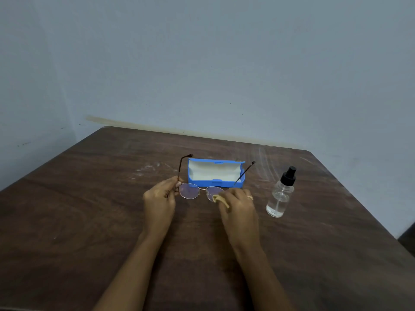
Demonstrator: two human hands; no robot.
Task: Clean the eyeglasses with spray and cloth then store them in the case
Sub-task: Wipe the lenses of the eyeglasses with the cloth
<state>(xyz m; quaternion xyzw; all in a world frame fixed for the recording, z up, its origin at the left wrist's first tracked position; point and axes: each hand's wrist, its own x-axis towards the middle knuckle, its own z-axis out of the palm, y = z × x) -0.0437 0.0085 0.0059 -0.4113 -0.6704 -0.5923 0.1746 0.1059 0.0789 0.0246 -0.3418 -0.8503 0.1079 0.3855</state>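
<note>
Thin-rimmed eyeglasses (190, 191) with dark temples unfolded are held just above the table. My left hand (160, 198) pinches the frame at its left hinge. My right hand (238, 202) pinches a small yellow cloth (221, 200) against the right lens, which is partly covered by cloth and fingers. Behind the glasses lies the blue case (216, 173), open, with a white lining. A clear spray bottle (280, 194) with a black pump top stands upright to the right of my right hand.
The dark wooden table (89, 221) carries pale smears behind the case and towards the bottle. A grey wall rises right behind the far edge. The table's right edge drops off beyond the bottle.
</note>
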